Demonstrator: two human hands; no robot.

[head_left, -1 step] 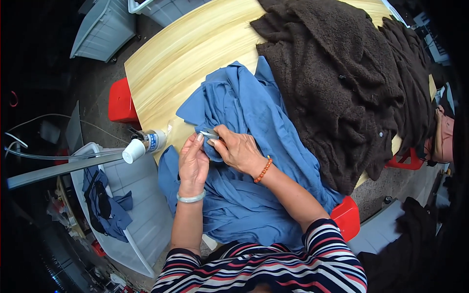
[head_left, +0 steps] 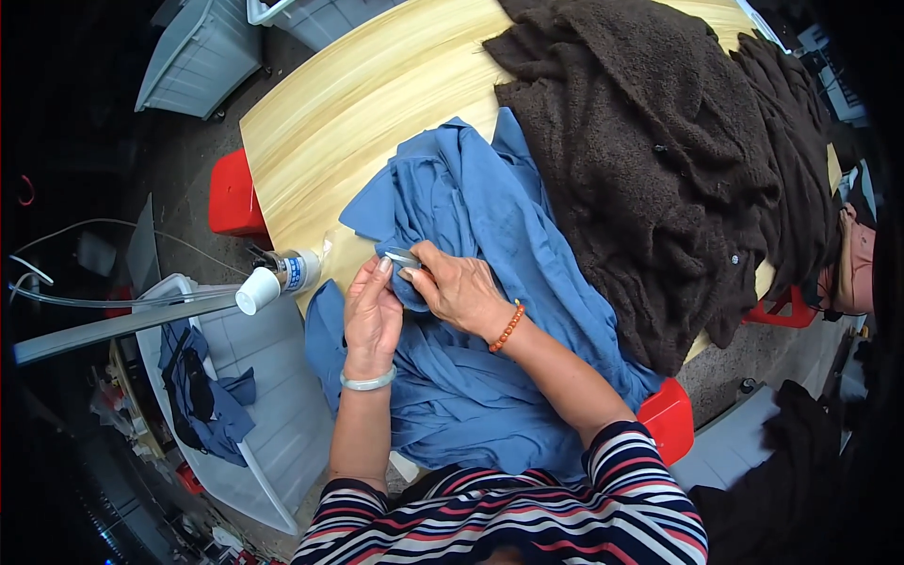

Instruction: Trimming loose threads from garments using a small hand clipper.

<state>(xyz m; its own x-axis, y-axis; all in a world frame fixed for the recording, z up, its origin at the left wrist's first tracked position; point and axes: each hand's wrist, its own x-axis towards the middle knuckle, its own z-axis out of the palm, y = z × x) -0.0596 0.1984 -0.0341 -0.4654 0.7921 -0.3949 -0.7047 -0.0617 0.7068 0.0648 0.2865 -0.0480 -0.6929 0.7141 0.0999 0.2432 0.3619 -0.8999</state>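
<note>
A blue garment lies bunched over the near part of the table and down toward my lap. My left hand pinches a small edge of this cloth between thumb and fingertips. Small metal thread snips are gripped in my right hand. Their blades point left and touch or nearly touch the cloth at my left fingertips. Whether the blades are parted cannot be made out. A pale bangle circles my left wrist and a string of orange-brown beads my right.
Dark brown fleecy cloth covers the right side of the wooden table. At the left edge stand a bottle and a white cup. A white bin with blue garments sits left. Red stools flank the table.
</note>
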